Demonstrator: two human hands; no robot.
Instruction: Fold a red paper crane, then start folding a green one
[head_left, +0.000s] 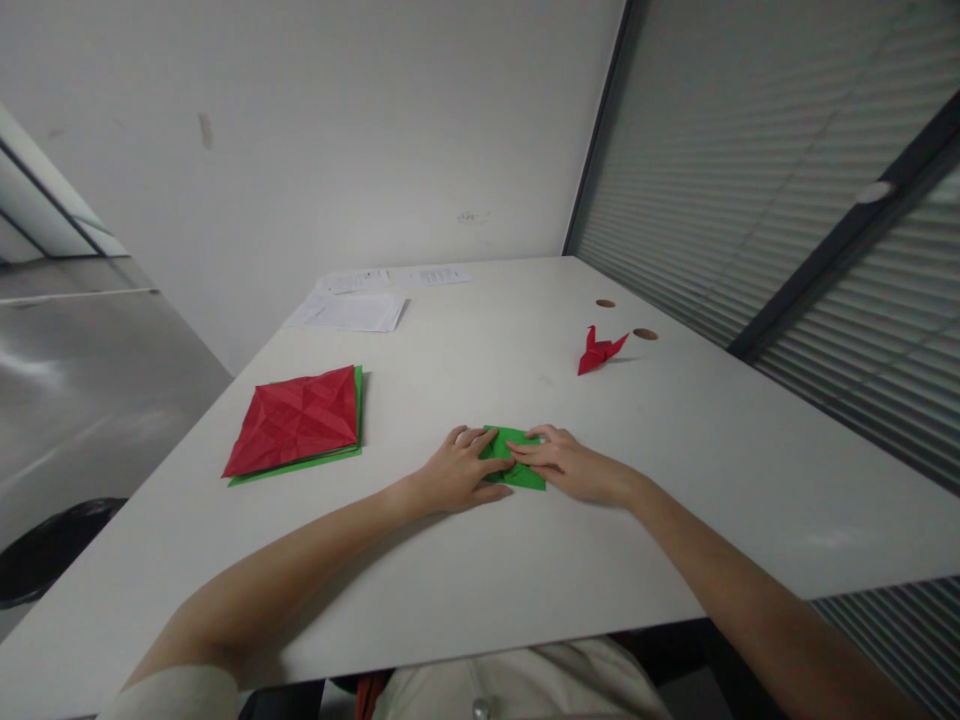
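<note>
A small folded piece of green origami paper (531,478) lies flat on the white table, partly covered by my fingers. My left hand (461,472) rests on its left side, palm down, with the fingers spread. From the right, my right hand (574,465) reaches over the same paper, fingers stretched out and touching its top. The fingertips of both hands come close together near the middle of the paper. Neither hand is closed around anything that I can see.
To the left lies a stack of creased red paper (304,420) over green sheets. A red origami crane (600,350) stands at the back right, near two round holes. Printed papers (352,312) lie at the back left. A black bin (56,550) is beside the white table (465,370).
</note>
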